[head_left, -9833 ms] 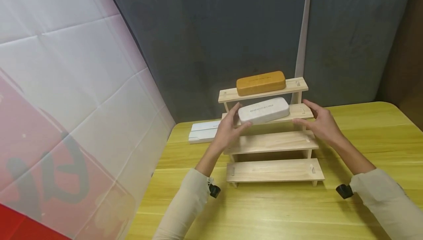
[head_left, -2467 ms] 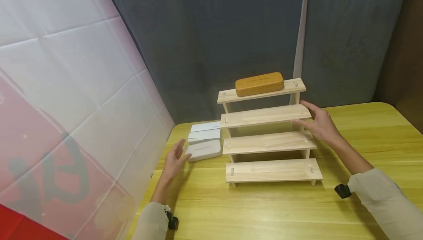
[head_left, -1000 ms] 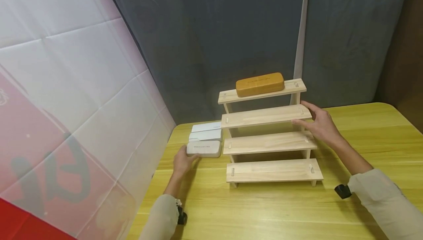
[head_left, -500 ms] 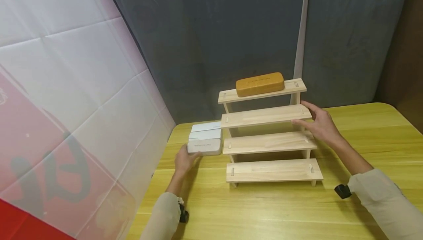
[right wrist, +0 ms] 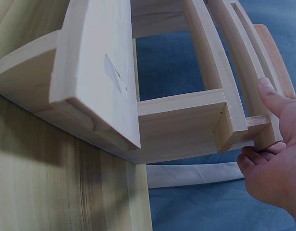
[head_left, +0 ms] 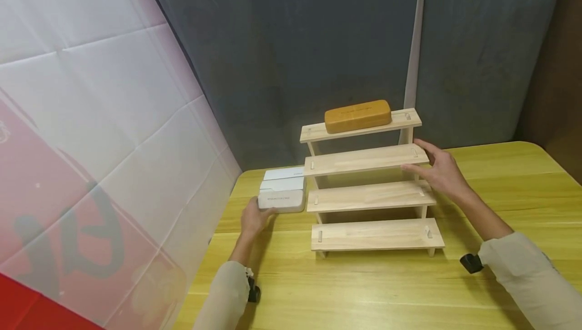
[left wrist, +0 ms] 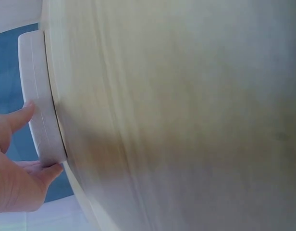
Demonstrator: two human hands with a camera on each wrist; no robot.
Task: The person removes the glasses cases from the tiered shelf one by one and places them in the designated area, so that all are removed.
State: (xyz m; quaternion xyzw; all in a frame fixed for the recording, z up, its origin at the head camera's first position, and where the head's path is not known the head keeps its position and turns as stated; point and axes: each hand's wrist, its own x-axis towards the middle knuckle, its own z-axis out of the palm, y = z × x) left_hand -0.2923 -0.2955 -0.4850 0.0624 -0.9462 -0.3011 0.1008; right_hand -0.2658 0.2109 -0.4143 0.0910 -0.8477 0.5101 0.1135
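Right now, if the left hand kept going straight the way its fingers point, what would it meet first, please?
The left hand already touches the white case; pushing on, that case would likely meet the white boxes just behind it, though the gap is hard to judge.

Left hand point(left wrist: 13, 178) pinches white case point(left wrist: 40, 106) against table point(left wrist: 186, 120).
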